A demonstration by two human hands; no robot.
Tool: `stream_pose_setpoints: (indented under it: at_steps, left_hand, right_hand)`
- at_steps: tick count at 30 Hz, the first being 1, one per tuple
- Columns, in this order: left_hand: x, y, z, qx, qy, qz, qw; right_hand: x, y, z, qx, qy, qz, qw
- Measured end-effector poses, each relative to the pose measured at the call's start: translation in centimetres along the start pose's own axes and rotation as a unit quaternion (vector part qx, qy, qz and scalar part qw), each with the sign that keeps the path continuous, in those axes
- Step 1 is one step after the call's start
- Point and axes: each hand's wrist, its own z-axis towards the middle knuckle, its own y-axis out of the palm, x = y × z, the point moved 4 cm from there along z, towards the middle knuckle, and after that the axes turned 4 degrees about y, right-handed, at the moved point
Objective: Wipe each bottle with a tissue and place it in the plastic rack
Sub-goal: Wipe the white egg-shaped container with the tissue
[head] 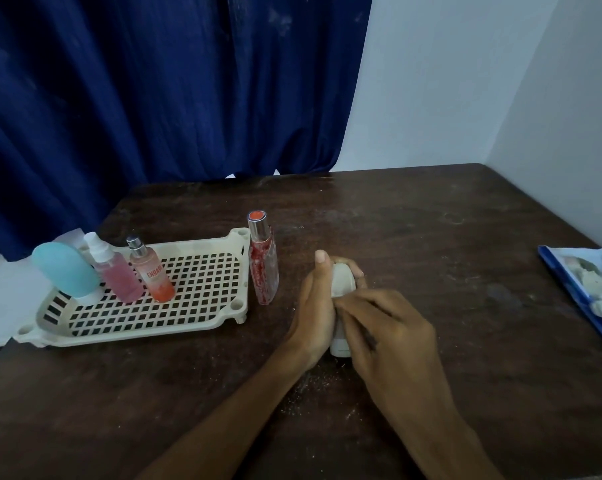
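The hands meet near the middle of the surface (431, 237), both clamped on the white bottle (343, 282). The left hand (313, 306) wraps its left side with the thumb raised, and the right hand (393, 334) curls its fingers over the bottle's middle. Whether a tissue lies under them cannot be told. The bottle's long axis runs roughly 12 to 6 o'clock, rounded end away. The plastic rack (137, 333) lies at about 9 o'clock from the hands, the left one nearer, with three bottles (114, 275) standing at its left end. A red bottle (263, 265) stands just beside the rack's right rim, between it and the hands, so the carry probably has to pass over or around it.
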Motion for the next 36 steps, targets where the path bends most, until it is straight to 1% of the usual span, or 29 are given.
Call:
stream_pose_setpoints:
  at_steps: [2,5,7,11,14,19,25,28,31,36]
  left_hand:
    - [0.0,0.2,0.0,-0.004,0.002,0.001,1.000]
    - [0.0,0.3,-0.1,-0.010,0.017,0.049,0.999]
    - [-0.1,0.0,-0.1,-0.008,0.013,0.064,0.998]
    - [-0.3,-0.7,0.0,-0.008,-0.001,0.066,0.998]
    - [0.0,-0.8,0.2,0.002,0.010,0.060,0.998]
    - [0.4,-0.4,0.2,0.009,-0.006,-0.005,1.000]
    - [0.3,-0.1,0.2,0.021,-0.030,-0.042,0.998]
    - [0.4,0.0,0.2,0.034,-0.032,-0.062,0.997]
    - [0.4,0.0,0.1,0.037,-0.043,-0.085,0.995]
    - [0.2,0.2,0.2,0.038,-0.074,-0.103,0.991]
  right_hand:
    - [0.5,-0.3,-0.2,-0.001,0.008,-0.005,1.000]
    - [0.7,-0.8,0.7,0.019,0.030,-0.012,0.999]
    - [0.5,-0.7,1.7,0.028,0.042,-0.008,0.999]
    - [-0.1,0.0,2.0,0.032,0.024,-0.009,0.999]
    - [-0.1,0.3,0.8,0.005,0.013,0.014,1.000]
    - [0.5,0.1,-0.8,-0.002,0.016,0.033,0.999]
    - [1.3,-0.3,-0.6,0.005,0.039,0.046,0.998]
    - [0.8,-0.1,-0.4,0.020,0.028,0.042,0.999]
    - [0.4,0.3,-0.9,0.017,0.012,0.034,0.999]
    - [1.2,-0.2,-1.0,0.013,0.022,0.023,0.999]
